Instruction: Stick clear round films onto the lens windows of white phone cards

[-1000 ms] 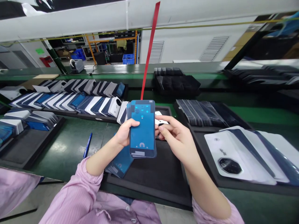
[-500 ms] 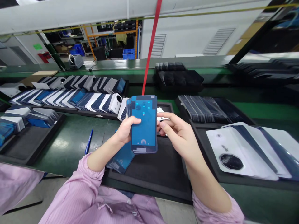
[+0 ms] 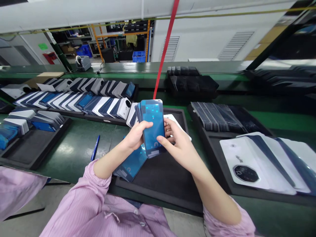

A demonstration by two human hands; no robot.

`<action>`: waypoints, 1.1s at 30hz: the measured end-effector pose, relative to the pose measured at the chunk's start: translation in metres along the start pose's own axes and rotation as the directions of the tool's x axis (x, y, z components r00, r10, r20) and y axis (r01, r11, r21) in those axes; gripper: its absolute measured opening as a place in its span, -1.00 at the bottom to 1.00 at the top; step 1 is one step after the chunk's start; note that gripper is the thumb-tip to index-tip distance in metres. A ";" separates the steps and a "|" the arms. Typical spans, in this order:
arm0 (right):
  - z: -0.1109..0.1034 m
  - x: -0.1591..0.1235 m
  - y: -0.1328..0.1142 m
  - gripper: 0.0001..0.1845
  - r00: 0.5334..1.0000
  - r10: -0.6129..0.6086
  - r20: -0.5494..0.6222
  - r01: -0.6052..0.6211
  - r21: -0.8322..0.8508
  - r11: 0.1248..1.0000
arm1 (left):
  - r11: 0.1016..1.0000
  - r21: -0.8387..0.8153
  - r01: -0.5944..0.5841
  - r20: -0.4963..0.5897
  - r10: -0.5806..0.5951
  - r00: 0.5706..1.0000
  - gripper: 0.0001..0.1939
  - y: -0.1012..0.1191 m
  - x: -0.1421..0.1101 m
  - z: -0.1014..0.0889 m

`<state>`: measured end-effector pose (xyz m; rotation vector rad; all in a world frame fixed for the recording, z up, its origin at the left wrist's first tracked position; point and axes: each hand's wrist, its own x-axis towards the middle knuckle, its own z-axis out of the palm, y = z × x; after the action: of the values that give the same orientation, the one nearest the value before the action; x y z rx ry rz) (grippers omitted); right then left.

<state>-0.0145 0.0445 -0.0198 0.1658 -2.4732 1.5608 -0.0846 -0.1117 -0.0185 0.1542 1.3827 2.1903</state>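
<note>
Two hands at one stack of blue-filmed phone panels [image 3: 153,126], held above the black foam tray [image 3: 170,187]. Left hand [image 3: 135,135]: fingers clasping the stack at its left edge, thumb on the front face. Right hand [image 3: 179,144]: thumb over the lower right of the front panel, other fingers bent by the right edge; firmness of grip cannot be told. Neither hand is nearer; the stack lies between them, long axis running away from the torso, far end tipped slightly left. A fan of blue panels [image 3: 130,166] lies at the tray's left side. Green surface [image 3: 81,138]: blue pen [image 3: 95,148] left of the tray; white back panels [image 3: 243,172] to the right. Room beyond: orange-framed rack, blue crate [image 3: 138,56], louvred wall.
</note>
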 end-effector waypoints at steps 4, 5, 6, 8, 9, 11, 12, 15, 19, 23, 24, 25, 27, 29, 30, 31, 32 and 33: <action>0.011 0.003 0.007 0.02 0.997 0.044 0.066 -0.045 0.007 0.999 | 0.982 0.155 -0.104 0.088 0.091 0.992 -0.48 -0.002 -0.007 0.004; 0.014 0.005 0.009 0.06 0.993 0.070 0.094 -0.075 0.051 0.996 | 0.969 0.206 -0.134 0.114 0.112 0.987 -0.41 -0.002 -0.009 0.004; 0.017 0.006 0.012 0.07 0.988 0.093 0.124 -0.107 0.105 0.989 | 0.955 0.253 -0.154 0.140 0.121 0.983 -0.33 -0.001 -0.011 0.005; 0.022 0.009 0.017 0.02 0.975 0.112 0.189 -0.155 0.226 0.962 | 0.931 0.329 -0.160 0.195 0.099 0.976 -0.16 0.003 -0.013 0.003; 0.024 0.010 0.018 0.00 0.972 0.102 0.212 -0.161 0.283 0.945 | 0.918 0.362 -0.160 0.229 0.079 0.970 -0.10 0.006 -0.014 0.002; 0.025 0.011 0.021 0.00 0.972 0.035 0.233 -0.123 0.374 0.919 | 0.870 0.452 -0.196 0.292 0.063 0.954 -0.04 0.013 -0.017 -0.003; 0.025 0.011 0.022 0.01 0.972 -0.012 0.235 -0.086 0.401 0.912 | 0.823 0.515 -0.240 0.307 0.085 0.948 -0.01 0.016 -0.018 -0.005; 0.025 0.010 0.026 0.05 0.960 -0.122 0.254 0.008 0.409 0.912 | 0.611 0.665 -0.429 0.310 0.297 0.903 0.18 0.024 -0.024 -0.012; 0.024 0.011 0.026 0.15 0.932 -0.121 0.341 -0.012 0.363 0.932 | 0.381 0.721 -0.579 0.424 0.418 0.803 0.00 0.033 -0.032 -0.015; 0.018 0.009 0.023 0.06 0.931 -0.100 0.351 -0.039 0.367 0.930 | 0.410 0.713 -0.569 0.425 0.394 0.815 -0.49 0.034 -0.033 -0.012; 0.017 0.005 0.023 0.02 0.932 -0.085 0.352 -0.054 0.367 0.929 | 0.434 0.692 -0.576 0.424 0.401 0.812 -0.50 0.032 -0.032 -0.011; 0.015 0.001 0.024 0.00 0.935 -0.062 0.349 -0.074 0.363 0.929 | 0.453 0.673 -0.585 0.435 0.397 0.808 -0.50 0.030 -0.031 -0.010; 0.014 -0.013 0.030 0.00 0.946 0.003 0.325 -0.125 0.354 0.927 | 0.457 0.648 -0.609 0.496 0.354 0.793 -0.45 0.027 -0.030 -0.009; 0.014 -0.032 0.041 0.00 0.951 0.099 0.293 -0.205 0.357 0.911 | 0.418 0.651 -0.633 0.591 0.243 0.769 -0.34 0.026 -0.029 -0.012; 0.014 -0.042 0.047 -0.03 0.946 0.160 0.282 -0.260 0.364 0.894 | 0.382 0.680 -0.626 0.618 0.160 0.770 -0.24 0.027 -0.029 -0.015; 0.014 -0.053 0.053 -0.06 0.935 0.224 0.275 -0.318 0.370 0.873 | 0.327 0.745 -0.582 0.596 0.066 0.800 -0.13 0.028 -0.029 -0.019; 0.015 -0.063 0.059 -0.10 0.922 0.282 0.265 -0.368 0.375 0.851 | 0.251 0.831 -0.496 0.517 -0.018 0.856 -0.06 0.029 -0.030 -0.024; 0.015 -0.072 0.064 -0.14 0.912 0.323 0.255 -0.401 0.377 0.835 | 0.163 0.913 -0.375 0.390 -0.076 0.918 -0.03 0.029 -0.030 -0.030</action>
<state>0.0406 0.0574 -0.0995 -0.1158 -2.3531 2.3355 -0.0811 -0.1606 -0.0015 1.1629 2.4028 0.8291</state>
